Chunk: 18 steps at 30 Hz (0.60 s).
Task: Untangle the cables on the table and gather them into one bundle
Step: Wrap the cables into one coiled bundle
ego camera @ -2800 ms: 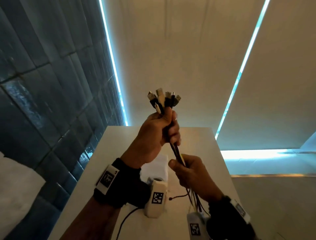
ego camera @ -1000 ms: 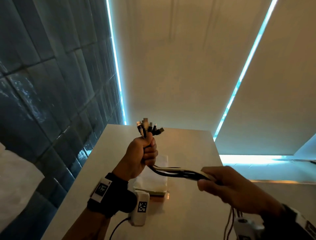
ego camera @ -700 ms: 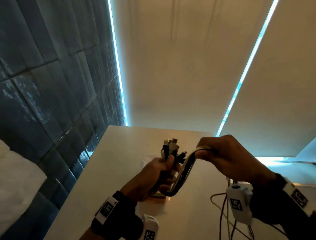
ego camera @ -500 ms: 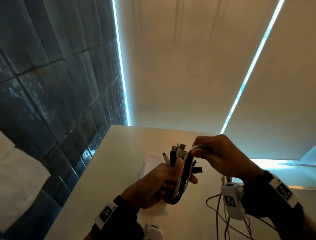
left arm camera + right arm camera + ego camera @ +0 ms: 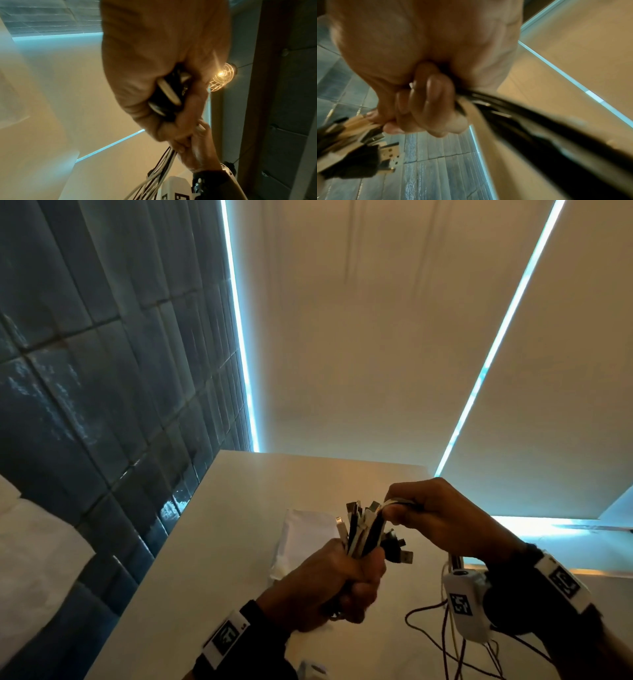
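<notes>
The person stands at the pale desk (image 5: 239,542) with both hands raised just above it, close together. The left hand (image 5: 329,583) is fisted round the cables (image 5: 363,534), and their plugs (image 5: 399,554), USB ends among them, fan out above the fist. The right hand (image 5: 442,518) sits just beside and a little higher, its fingers (image 5: 435,97) curled over the same strands where they arch out of the left fist. So both hands are clamped on one bundle, almost touching. From the left wrist view, a folded loop of white and black cord is packed into the left palm (image 5: 154,67), with strands running down past the right hand.

The untangling looks largely done, I'd say; the step in hand seems to be coiling, folding the long run back on itself so the bundle shortens. It isn't finished: loose tails (image 5: 448,642) hang from below the right hand and trail over the desk near its front edge. A flat white packet (image 5: 301,539) lies on the desk behind the left hand.

The next move probably calls for the left hand to take the fold under its thumb without letting the plugs slip, while the right slides down the slack to bring up another length. The thin dark tails could snag each other as they lift.
</notes>
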Each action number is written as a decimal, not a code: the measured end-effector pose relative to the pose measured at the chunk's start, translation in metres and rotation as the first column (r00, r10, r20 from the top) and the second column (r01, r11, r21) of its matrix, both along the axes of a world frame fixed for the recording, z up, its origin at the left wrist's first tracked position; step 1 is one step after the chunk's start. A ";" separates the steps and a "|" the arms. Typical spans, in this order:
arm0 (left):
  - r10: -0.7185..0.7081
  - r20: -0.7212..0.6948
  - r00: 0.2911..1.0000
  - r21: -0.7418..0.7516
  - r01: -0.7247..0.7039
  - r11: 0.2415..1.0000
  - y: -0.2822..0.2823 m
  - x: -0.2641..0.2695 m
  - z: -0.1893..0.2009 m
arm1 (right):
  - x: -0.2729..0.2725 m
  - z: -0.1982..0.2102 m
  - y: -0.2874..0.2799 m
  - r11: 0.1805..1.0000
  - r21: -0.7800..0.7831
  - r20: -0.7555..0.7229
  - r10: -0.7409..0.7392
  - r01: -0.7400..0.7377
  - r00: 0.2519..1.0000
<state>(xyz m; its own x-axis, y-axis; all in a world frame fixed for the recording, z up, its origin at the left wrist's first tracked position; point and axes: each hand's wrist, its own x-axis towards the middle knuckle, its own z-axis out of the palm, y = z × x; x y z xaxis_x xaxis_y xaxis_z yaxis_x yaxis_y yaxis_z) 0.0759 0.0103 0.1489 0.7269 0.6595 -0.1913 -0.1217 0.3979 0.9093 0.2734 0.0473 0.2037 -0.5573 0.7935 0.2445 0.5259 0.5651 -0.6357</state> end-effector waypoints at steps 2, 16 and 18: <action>0.067 -0.035 0.997 -0.013 -0.068 0.998 -0.001 0.002 0.002 | 0.003 -0.002 -0.002 0.993 -0.122 -0.064 -0.011 0.003 0.998; 0.481 -0.085 0.873 -0.172 -0.488 0.856 0.016 -0.008 -0.012 | 0.016 -0.049 -0.029 0.860 -0.452 -0.493 -0.464 0.239 0.736; 0.485 -0.129 0.865 -0.139 -0.500 0.855 0.017 0.000 -0.015 | -0.005 -0.043 -0.037 0.856 -0.257 -0.437 -0.516 0.448 0.736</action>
